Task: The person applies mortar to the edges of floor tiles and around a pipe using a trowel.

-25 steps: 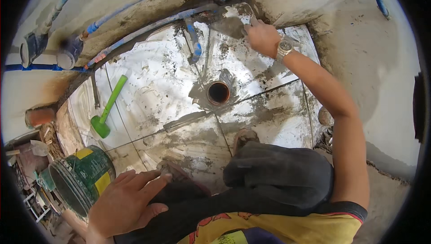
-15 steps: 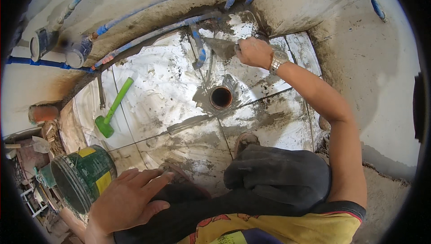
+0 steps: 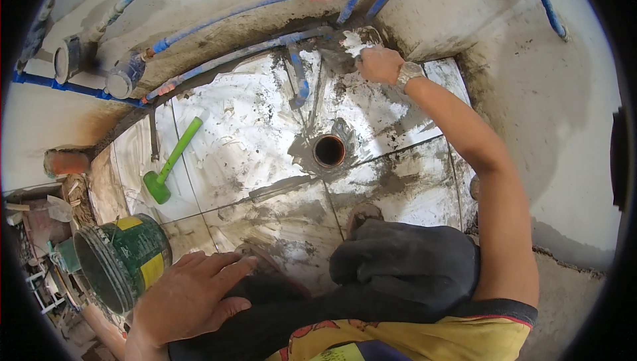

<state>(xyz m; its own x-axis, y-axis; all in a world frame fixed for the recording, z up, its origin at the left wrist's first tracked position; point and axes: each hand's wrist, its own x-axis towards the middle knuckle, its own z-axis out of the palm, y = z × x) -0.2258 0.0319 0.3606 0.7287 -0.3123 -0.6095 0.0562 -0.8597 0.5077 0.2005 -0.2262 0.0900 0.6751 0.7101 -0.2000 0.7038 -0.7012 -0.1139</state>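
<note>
My right hand (image 3: pixel 381 66), closed round a trowel, reaches to the far corner of the smeared white floor tiles (image 3: pixel 239 122). The grey trowel blade (image 3: pixel 340 60) points left from the fist, low over the mortar-streaked far edge; whether it touches is unclear. My left hand (image 3: pixel 192 298) hangs open over my left leg, fingers stretched and a little apart, holding nothing. Between my feet and the far wall, a round drain opening (image 3: pixel 329 151) with a brownish rim sits among the tiles, grey mortar around it. A green mallet (image 3: pixel 158 187) lies to the left.
A green bucket (image 3: pixel 119 261) lies tipped on its side near my left hand. Blue pipes (image 3: pixel 239 49) run along the far wall, and a short pipe (image 3: pixel 300 85) sticks out over the tiles. A brick (image 3: pixel 66 162) and rubble are at the left edge.
My right hand and the trowel have moved farther away, toward the far corner, and the blade has swung nearer the wall. My left hand stays in place. The view has shifted slightly.
</note>
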